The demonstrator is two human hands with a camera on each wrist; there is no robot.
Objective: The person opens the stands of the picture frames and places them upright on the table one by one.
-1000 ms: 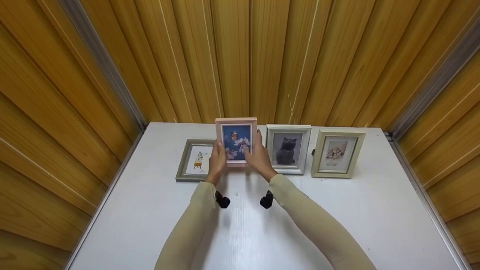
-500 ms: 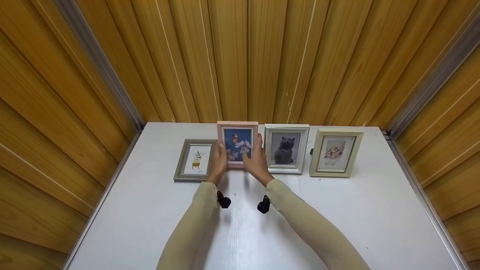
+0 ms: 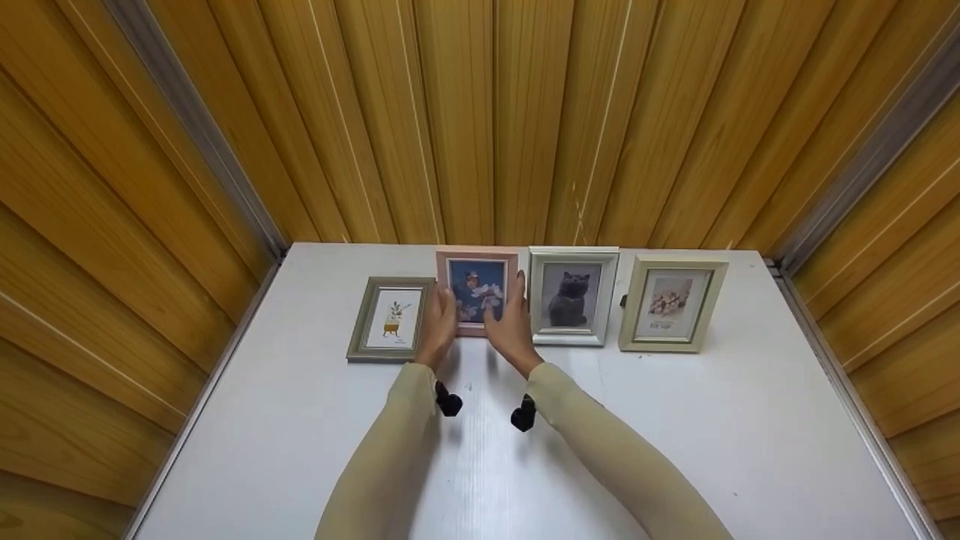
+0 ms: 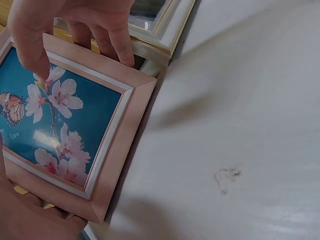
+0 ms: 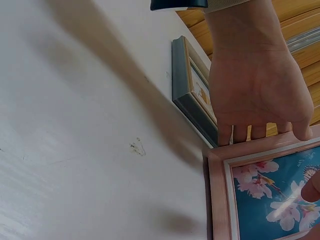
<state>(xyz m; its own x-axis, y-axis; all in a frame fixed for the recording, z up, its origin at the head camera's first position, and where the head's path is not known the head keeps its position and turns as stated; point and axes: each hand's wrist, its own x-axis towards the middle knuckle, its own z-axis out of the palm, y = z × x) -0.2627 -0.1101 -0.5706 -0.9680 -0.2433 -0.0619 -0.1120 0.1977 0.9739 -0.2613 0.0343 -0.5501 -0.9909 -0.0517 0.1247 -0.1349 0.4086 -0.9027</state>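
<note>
A pink picture frame holds a photo of a butterfly and blossoms on blue. My left hand grips its left side and my right hand its right side. In the left wrist view, the right thumb lies over the frame's front, with the other fingers behind its edge. Its lower edge is right at the white table in both wrist views. Close on the right stands a silver picture frame with a grey cat. To the left is a grey-green picture frame, partly covered by my left hand in the head view.
A cream picture frame with a flower picture stands farther right on the white table. Behind the row rises a wood-look panel wall, with similar walls on both sides. Black wrist devices hang under the sleeves.
Both hands have brought the pink frame slightly down and to the right, toward the silver frame. The other frames stay where they were; the head view shifts a little.
</note>
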